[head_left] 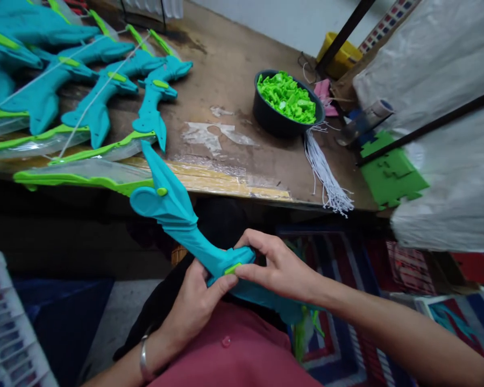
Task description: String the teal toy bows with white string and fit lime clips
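Across my lap lies a teal toy bow with lime-green limbs, one reaching left to the bench edge. My left hand grips its middle from below, thumb beside a small lime-green clip set in the teal body. From the other side my right hand holds the same part, its thumb at the clip and its fingers curled over the teal end. The bow's far right part is partly hidden under my right forearm. Several similar strung bows lie on the bench at the upper left.
On the wooden bench stands a dark bowl full of lime-green clips. White strings hang over the bench edge. A green foam mat piece leans at the right, near a metal bar. A white plastic crate stands at lower left.
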`<state>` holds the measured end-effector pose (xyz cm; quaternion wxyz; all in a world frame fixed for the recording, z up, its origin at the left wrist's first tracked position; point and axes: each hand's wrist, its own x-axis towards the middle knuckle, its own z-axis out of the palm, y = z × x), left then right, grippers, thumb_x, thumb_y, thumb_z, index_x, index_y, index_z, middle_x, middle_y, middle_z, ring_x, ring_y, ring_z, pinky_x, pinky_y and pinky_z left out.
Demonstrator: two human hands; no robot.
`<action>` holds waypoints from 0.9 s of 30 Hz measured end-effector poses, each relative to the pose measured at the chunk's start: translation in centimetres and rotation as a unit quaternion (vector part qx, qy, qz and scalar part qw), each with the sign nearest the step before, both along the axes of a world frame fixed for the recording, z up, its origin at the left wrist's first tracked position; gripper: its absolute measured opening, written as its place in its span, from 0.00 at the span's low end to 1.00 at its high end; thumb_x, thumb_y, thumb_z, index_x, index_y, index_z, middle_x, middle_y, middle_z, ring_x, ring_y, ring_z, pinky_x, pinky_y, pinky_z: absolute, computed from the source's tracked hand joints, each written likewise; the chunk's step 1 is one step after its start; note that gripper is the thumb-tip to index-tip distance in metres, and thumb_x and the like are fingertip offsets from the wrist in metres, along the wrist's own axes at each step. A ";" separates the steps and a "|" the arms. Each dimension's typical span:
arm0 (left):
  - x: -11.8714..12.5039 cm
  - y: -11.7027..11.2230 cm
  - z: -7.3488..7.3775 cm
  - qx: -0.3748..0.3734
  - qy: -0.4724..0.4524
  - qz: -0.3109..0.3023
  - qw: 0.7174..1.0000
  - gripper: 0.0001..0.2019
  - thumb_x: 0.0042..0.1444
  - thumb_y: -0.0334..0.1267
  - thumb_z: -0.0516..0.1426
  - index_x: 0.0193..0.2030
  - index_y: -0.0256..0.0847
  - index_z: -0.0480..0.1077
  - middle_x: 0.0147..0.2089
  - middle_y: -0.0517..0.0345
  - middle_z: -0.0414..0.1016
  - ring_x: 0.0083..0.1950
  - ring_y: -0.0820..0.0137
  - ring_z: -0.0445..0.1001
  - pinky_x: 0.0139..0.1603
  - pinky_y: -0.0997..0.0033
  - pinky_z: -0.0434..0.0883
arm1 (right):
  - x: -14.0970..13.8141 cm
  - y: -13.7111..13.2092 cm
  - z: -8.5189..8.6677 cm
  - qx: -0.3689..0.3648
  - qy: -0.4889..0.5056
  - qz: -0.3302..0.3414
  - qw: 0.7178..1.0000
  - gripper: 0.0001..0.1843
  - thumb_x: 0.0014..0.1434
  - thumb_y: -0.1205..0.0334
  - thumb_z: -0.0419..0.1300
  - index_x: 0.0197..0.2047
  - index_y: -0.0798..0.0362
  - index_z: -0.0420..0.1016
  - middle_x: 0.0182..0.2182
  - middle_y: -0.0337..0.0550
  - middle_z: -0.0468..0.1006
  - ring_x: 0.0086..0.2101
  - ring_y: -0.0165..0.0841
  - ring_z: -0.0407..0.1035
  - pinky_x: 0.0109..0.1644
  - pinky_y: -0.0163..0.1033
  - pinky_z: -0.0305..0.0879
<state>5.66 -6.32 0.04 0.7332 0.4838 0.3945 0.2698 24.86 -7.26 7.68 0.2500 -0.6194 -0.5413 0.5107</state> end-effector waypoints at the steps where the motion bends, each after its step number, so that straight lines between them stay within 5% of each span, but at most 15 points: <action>1: 0.2 0.1 -0.1 0.012 0.002 0.000 1.000 0.18 0.58 0.47 0.66 0.52 0.43 0.75 0.54 0.52 0.81 0.55 0.53 0.77 0.60 0.55 0.70 | 0.1 -0.1 0.2 0.018 -0.010 0.001 1.000 0.07 0.55 0.61 0.68 0.34 0.51 0.73 0.31 0.35 0.71 0.33 0.30 0.64 0.36 0.35 0.58; 8: 1.5 1.9 -0.7 -0.017 -0.001 -0.045 0.999 0.20 0.54 0.48 0.69 0.51 0.44 0.77 0.52 0.50 0.81 0.57 0.50 0.75 0.60 0.53 0.71 | 2.0 -1.1 -0.7 -0.003 -0.003 -0.009 1.000 0.16 0.55 0.55 0.71 0.44 0.51 0.76 0.34 0.35 0.74 0.32 0.29 0.66 0.35 0.34 0.62; 10: 1.4 2.5 -0.8 -0.056 -0.017 -0.053 0.997 0.21 0.51 0.47 0.71 0.49 0.43 0.78 0.50 0.51 0.81 0.54 0.50 0.76 0.57 0.54 0.73 | 4.3 -0.7 -1.3 -0.005 0.029 -0.003 1.000 0.22 0.55 0.49 0.72 0.49 0.50 0.77 0.36 0.37 0.77 0.33 0.31 0.70 0.36 0.35 0.66; 12: 0.9 3.0 -0.9 -0.106 -0.030 -0.059 0.992 0.22 0.49 0.46 0.72 0.49 0.43 0.78 0.47 0.51 0.82 0.51 0.53 0.77 0.53 0.56 0.75 | 7.7 0.3 -2.0 0.047 -0.045 -0.048 0.997 0.20 0.58 0.47 0.68 0.48 0.50 0.77 0.37 0.40 0.80 0.36 0.33 0.73 0.40 0.37 0.69; 14: 0.3 3.3 -1.0 -0.157 -0.035 -0.055 0.985 0.24 0.50 0.45 0.72 0.52 0.43 0.76 0.47 0.51 0.82 0.48 0.55 0.79 0.49 0.58 0.76 | 12.1 1.6 -2.7 0.132 -0.248 -0.138 0.950 0.13 0.61 0.50 0.64 0.43 0.50 0.78 0.36 0.42 0.81 0.37 0.35 0.74 0.44 0.40 0.70; 15: 0.0 3.4 -1.1 -0.180 -0.039 -0.057 0.981 0.25 0.51 0.45 0.72 0.54 0.43 0.75 0.47 0.50 0.81 0.48 0.55 0.79 0.47 0.58 0.77 | 14.3 2.2 -3.0 0.158 -0.370 -0.188 0.896 0.10 0.62 0.53 0.62 0.40 0.50 0.78 0.36 0.43 0.81 0.37 0.36 0.75 0.45 0.41 0.70; 18: -0.7 3.5 -1.3 -0.222 -0.075 -0.074 0.969 0.26 0.54 0.48 0.71 0.56 0.42 0.73 0.48 0.46 0.80 0.47 0.53 0.80 0.43 0.56 0.79 | 20.1 3.7 -4.2 0.161 -0.469 -0.253 0.831 0.07 0.60 0.60 0.59 0.37 0.53 0.77 0.35 0.52 0.80 0.38 0.44 0.73 0.47 0.48 0.68; 23: -0.8 3.3 -1.0 -0.261 -0.151 -0.042 0.953 0.28 0.55 0.61 0.66 0.53 0.43 0.73 0.49 0.46 0.79 0.48 0.55 0.78 0.46 0.52 0.79 | 23.8 4.9 -6.4 0.160 -0.520 -0.270 0.794 0.11 0.58 0.61 0.56 0.38 0.57 0.78 0.40 0.62 0.78 0.40 0.51 0.71 0.46 0.53 0.65; 27: -0.2 3.1 -0.4 -0.271 -0.120 -0.001 0.955 0.24 0.57 0.59 0.65 0.47 0.41 0.74 0.42 0.50 0.77 0.43 0.59 0.75 0.42 0.55 0.78 | 24.0 6.7 -6.8 0.186 -0.527 -0.232 0.796 0.11 0.58 0.62 0.56 0.38 0.55 0.79 0.40 0.59 0.79 0.39 0.47 0.72 0.45 0.49 0.65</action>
